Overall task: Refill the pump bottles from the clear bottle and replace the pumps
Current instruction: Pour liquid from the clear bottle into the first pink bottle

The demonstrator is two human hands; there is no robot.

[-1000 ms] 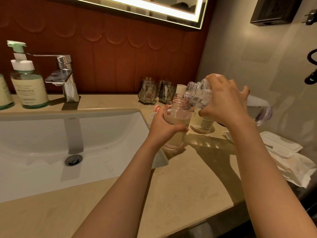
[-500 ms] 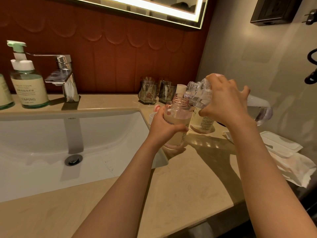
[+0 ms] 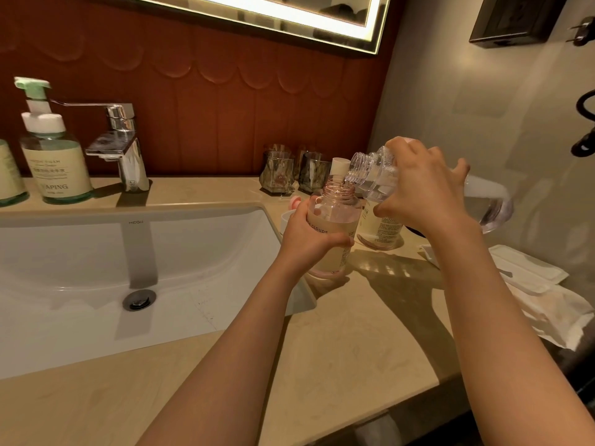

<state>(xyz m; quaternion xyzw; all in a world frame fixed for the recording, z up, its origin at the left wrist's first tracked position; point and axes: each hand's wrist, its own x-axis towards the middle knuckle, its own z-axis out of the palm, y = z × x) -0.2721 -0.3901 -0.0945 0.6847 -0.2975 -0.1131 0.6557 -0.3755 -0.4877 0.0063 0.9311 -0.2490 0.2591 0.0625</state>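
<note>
At the counter's edge just right of the sink (image 3: 161, 252), your left hand (image 3: 306, 239) wraps closed around the pink pump bottle (image 3: 335, 226), steadying its open neck. Your right hand (image 3: 421, 191), clamped around the tilted clear bottle (image 3: 373, 178), holds its mouth just above that neck so liquid falls in. Just behind stands a second pump bottle (image 3: 383, 230); farther back, two tumblers (image 3: 296, 172).

Dim, warm light from lit mirror strip (image 3: 309, 14) up top, glare there. Hard arm shadows on counter (image 3: 370, 333). Wide-angle bending at edges; focus ok.
</note>
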